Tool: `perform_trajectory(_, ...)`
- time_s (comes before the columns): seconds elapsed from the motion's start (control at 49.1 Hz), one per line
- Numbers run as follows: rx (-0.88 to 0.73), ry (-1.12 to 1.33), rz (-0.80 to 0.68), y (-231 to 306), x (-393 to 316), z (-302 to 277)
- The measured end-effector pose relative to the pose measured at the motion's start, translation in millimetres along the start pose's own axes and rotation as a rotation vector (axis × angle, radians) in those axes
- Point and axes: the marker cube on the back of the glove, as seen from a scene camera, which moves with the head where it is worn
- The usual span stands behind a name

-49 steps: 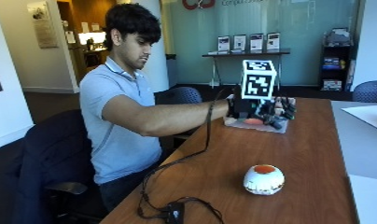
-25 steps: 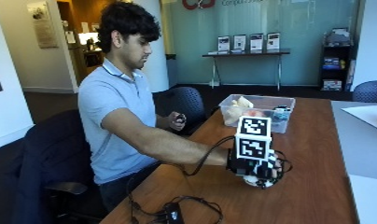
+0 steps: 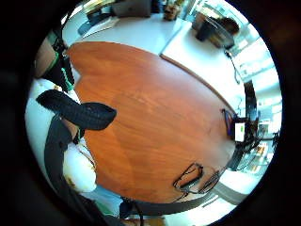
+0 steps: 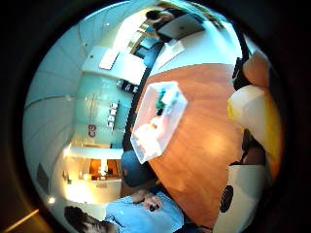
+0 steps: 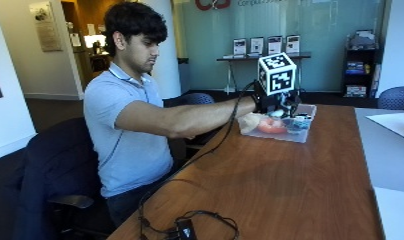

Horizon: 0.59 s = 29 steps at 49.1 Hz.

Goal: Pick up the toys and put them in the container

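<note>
While the person sits at the wooden counter point(image 5: 275, 180), the gloved right hand point(image 5: 276, 102) is held out over the clear container point(image 5: 302, 132) at the far end. From the outside view a white ball toy point(image 5: 250, 122) with an orange patch sits right under the hand, at the near edge of the container. In the thumb side palm view a white and yellow round thing point(image 4: 252, 114) fills the space close to the palm, so I think the fingers are curled around the toy, though I cannot see each finger well. The container point(image 4: 158, 121) shows there too, lying on the counter with a few toys inside, one green and one pale orange. It looks like the carrying step is nearly over and the drop is next. For that, the hand needs to be fully above the open box, and then the fingers must let go so the ball falls in and does not bounce off the rim. Other things are around: a black cable point(image 5: 189, 227) trails across the near end of the counter, and a pair of glasses point(image 3: 195, 176) lies near the counter's edge. Neither one is near the container, so nothing seems to block the way.
</note>
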Motion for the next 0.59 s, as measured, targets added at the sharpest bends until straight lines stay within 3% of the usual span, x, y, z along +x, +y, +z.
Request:
perform_trajectory(0.306,-0.044,0.012,-0.233,-45,-151,0)
perform_trajectory(0.591,-0.085,0.018,-0.299,-64,-218,30)
